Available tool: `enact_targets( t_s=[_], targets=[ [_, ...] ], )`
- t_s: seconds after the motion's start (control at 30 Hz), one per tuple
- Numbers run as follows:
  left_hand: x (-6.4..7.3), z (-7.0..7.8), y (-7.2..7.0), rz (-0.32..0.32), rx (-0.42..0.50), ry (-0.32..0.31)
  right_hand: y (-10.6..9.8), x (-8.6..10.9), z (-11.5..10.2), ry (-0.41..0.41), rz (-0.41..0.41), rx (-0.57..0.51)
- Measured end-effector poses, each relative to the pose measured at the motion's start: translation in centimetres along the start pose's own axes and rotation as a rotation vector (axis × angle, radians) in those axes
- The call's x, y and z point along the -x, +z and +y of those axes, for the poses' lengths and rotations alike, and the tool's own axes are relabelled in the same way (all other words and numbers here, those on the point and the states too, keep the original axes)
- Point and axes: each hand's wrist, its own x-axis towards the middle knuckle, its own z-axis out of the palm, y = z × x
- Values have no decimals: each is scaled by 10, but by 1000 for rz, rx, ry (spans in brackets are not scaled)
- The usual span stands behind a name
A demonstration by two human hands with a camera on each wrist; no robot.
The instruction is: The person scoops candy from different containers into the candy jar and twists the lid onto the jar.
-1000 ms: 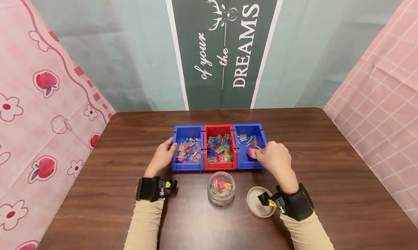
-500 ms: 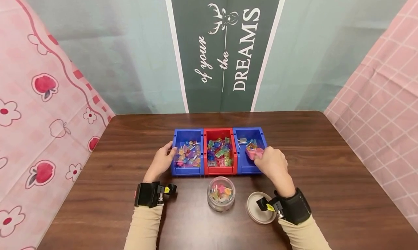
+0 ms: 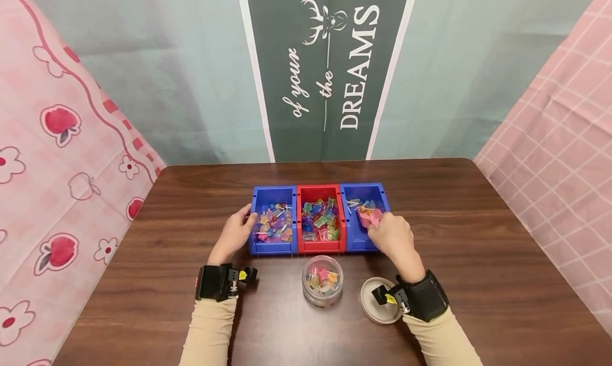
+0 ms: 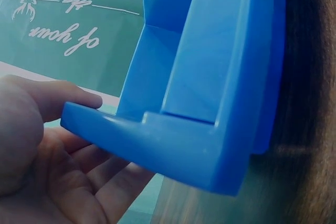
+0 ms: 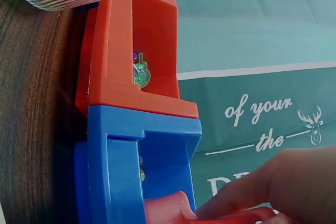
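Note:
My right hand (image 3: 393, 235) grips a small pink scoop (image 3: 369, 216) by its handle inside the right blue bin (image 3: 362, 245). In the right wrist view the scoop (image 5: 168, 209) shows only in part at the bottom edge. Colourful candy-like pieces lie in and behind the scoop, some on white sticks. My left hand (image 3: 235, 230) holds the outer side wall of the left blue bin (image 3: 274, 247). In the left wrist view the thumb lies at the rim of that bin (image 4: 178, 158), and the other fingers are on the outside of the wall.
Between the blue bins is a red bin (image 3: 321, 246) full of translucent charms. In front stand a clear jar (image 3: 322, 297) with pastel pieces and, to its right, a round pale lid (image 3: 377, 312) lying on the brown table (image 3: 478, 260). A printed cloth (image 3: 201, 90) hangs behind.
The right hand has tipped the scoop level and drawn it slightly left and up, with pieces now in it. The left hand stays at the left bin.

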Motion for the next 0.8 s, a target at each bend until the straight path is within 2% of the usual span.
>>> enact_targets(
  t_s=[0.2, 0.33, 0.6, 0.8],
  targets=[
    [-2, 1, -1, 9, -32, 25, 8, -9, 5, 13, -52, -9],
    [-2, 2, -2, 0, -23, 17, 10, -13, 7, 10, -60, -36],
    [-2, 2, -3, -9, -19, 19, 11, -16, 10, -56, -70, -56],
    [-2, 1, -3, -17, -11, 2, 10, -16, 10, -73, -86, -77]
  ],
)
